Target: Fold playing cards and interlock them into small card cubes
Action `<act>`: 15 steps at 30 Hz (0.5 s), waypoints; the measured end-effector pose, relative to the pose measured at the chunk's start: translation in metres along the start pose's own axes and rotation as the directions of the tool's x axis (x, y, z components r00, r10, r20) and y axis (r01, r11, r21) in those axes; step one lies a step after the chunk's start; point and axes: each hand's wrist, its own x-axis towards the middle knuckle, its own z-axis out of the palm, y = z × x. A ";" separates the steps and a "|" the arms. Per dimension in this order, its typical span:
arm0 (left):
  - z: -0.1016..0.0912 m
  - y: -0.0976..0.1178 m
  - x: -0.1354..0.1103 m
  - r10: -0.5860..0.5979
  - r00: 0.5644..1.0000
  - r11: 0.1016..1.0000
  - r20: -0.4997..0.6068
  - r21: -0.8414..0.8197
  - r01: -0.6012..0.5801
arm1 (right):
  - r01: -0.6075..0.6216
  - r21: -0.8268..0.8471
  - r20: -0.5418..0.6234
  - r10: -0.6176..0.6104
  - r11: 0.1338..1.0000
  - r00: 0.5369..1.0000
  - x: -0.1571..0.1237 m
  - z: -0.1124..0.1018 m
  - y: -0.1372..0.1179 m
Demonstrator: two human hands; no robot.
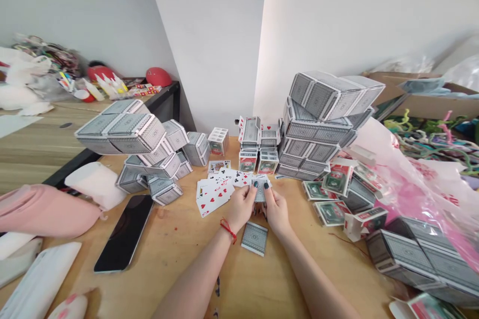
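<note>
Both your hands grip a playing card (259, 192), your left hand (241, 206) on one side and your right hand (277, 209) on the other, thumbs pressed on its patterned back. It sits just above the bench (183, 269), at the near right end of a spread of face-up cards (215, 198); whether more cards lie under it, you cannot tell from here. Between your forearms lies a stack of cards (255, 239), patterned back upward — nearer you than the one you hold. To your left stand a card-block structure (136, 132) and, closer in, a dark-screened phone (124, 234). On your right rises a taller card-block tower (318, 134), with green-and-red card boxes (332, 213) scattered before it — some touching one another — beside pink plastic wrapping (397, 167).
</note>
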 end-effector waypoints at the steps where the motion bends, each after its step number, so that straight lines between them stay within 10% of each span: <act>1: 0.001 0.000 0.000 0.001 1.000 1.000 -0.008 0.004 -0.001 | 0.004 0.000 0.001 -0.004 1.000 1.000 0.000 0.001 0.000; 15: 0.005 0.003 -0.003 -0.064 0.998 0.989 -0.020 -0.134 0.060 | -0.043 0.187 0.097 0.025 0.981 0.995 0.003 0.003 0.008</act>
